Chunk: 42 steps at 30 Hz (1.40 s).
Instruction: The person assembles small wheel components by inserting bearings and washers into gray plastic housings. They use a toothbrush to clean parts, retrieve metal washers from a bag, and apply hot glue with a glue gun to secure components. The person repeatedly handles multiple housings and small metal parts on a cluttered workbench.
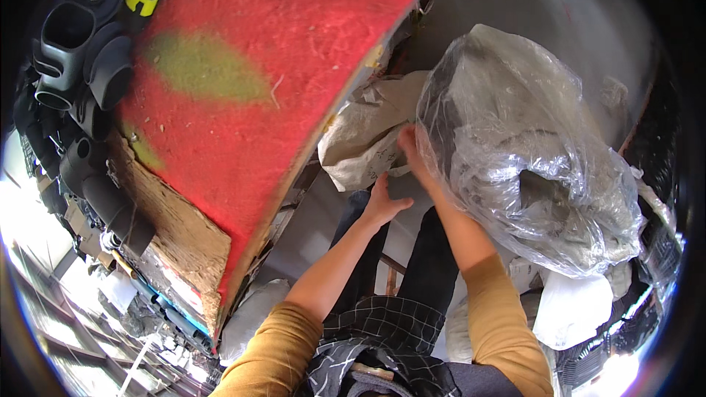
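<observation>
My left hand (385, 204) is open at the near edge of a whitish sack (360, 148), its thumb stretched out to the right and a finger pointing at the cloth. My right hand (413, 151) reaches up against the sack's right part. It shows edge-on, so its fingers are hard to make out, and I cannot tell whether they grip the cloth. A large clear plastic bag (507, 103) bulges just right of that hand and forearm. Something pale and bulky fills the bag, and a dark opening shows on its near side.
To the left stands a red-topped board (243, 51) with yellow-green patches and a worn edge. Black pipe fittings (70, 37) crowd its far left side. A white bag (573, 309) lies at the lower right, and a greyish bag (254, 316) sits beside my left forearm.
</observation>
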Each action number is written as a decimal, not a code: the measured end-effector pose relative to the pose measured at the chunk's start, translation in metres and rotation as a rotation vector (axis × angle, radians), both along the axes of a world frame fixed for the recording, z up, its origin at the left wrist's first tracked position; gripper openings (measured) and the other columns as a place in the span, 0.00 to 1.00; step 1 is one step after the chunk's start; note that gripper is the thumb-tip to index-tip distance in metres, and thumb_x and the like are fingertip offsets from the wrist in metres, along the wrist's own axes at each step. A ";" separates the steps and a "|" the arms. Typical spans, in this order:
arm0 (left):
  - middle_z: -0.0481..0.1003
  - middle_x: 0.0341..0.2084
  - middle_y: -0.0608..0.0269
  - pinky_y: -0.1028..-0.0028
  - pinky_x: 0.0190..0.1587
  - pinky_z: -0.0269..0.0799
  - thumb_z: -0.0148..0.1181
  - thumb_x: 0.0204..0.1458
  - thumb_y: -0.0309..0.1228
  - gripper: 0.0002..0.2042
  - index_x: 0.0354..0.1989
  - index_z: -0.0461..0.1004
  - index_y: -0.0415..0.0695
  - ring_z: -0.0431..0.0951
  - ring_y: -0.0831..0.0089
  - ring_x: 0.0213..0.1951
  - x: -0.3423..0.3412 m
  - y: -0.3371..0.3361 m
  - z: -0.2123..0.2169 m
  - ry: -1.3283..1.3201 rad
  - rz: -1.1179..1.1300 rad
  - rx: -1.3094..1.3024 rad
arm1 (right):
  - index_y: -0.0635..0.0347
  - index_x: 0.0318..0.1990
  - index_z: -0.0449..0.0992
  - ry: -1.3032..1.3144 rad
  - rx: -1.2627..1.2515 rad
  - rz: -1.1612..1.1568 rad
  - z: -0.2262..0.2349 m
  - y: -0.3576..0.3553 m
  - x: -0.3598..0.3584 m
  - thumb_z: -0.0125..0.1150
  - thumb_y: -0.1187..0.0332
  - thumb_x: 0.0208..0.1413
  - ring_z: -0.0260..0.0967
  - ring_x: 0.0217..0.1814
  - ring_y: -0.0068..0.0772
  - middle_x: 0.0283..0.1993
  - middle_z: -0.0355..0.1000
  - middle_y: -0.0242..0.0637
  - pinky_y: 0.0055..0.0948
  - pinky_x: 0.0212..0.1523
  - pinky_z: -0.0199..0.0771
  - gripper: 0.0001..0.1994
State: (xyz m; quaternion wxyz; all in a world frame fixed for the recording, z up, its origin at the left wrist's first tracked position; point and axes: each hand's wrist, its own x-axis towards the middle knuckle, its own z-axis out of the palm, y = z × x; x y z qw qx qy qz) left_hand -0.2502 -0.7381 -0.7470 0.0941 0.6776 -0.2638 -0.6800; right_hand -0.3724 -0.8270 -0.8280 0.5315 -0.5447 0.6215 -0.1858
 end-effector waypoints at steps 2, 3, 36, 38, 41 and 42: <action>0.57 0.63 0.41 0.65 0.65 0.56 0.75 0.42 0.39 0.50 0.70 0.46 0.39 0.59 0.57 0.65 -0.003 0.002 0.000 0.111 0.234 0.086 | 0.67 0.58 0.66 0.249 -0.183 -0.221 -0.034 -0.042 0.000 0.50 0.58 0.63 0.62 0.63 0.50 0.60 0.66 0.56 0.44 0.64 0.58 0.23; 0.58 0.63 0.44 0.64 0.63 0.59 0.74 0.43 0.39 0.47 0.69 0.49 0.40 0.61 0.59 0.64 0.000 0.004 0.000 0.117 0.236 0.079 | 0.67 0.60 0.65 0.272 -0.163 -0.243 -0.051 -0.061 -0.004 0.52 0.55 0.61 0.61 0.65 0.51 0.61 0.64 0.56 0.44 0.66 0.56 0.26; 0.73 0.49 0.61 0.75 0.54 0.67 0.49 0.60 0.30 0.18 0.57 0.66 0.35 0.72 0.75 0.51 0.060 -0.032 0.170 -0.093 0.682 -0.231 | 0.68 0.64 0.59 0.863 -0.360 0.468 0.053 -0.016 0.020 0.61 0.65 0.50 0.51 0.71 0.55 0.69 0.56 0.53 0.44 0.70 0.50 0.34; 0.74 0.49 0.60 0.75 0.54 0.66 0.49 0.61 0.32 0.19 0.57 0.67 0.35 0.72 0.75 0.51 0.056 -0.037 0.202 -0.044 0.693 -0.211 | 0.63 0.60 0.64 -0.172 -0.042 -0.420 0.086 -0.032 -0.012 0.60 0.71 0.47 0.60 0.64 0.54 0.60 0.64 0.56 0.42 0.64 0.59 0.29; 0.72 0.52 0.56 0.70 0.59 0.62 0.45 0.63 0.36 0.21 0.58 0.67 0.33 0.70 0.70 0.55 0.047 -0.040 0.229 0.086 0.556 -0.088 | 0.66 0.60 0.64 0.252 -0.053 -0.300 0.159 -0.020 -0.043 0.58 0.71 0.50 0.61 0.63 0.54 0.59 0.65 0.54 0.42 0.64 0.58 0.27; 0.73 0.52 0.56 0.70 0.60 0.61 0.44 0.64 0.37 0.21 0.57 0.68 0.33 0.70 0.69 0.55 0.043 -0.038 0.233 0.132 0.619 -0.085 | 0.65 0.56 0.66 0.309 -0.332 -0.244 0.179 -0.012 -0.043 0.59 0.73 0.48 0.64 0.59 0.55 0.54 0.68 0.55 0.41 0.60 0.62 0.25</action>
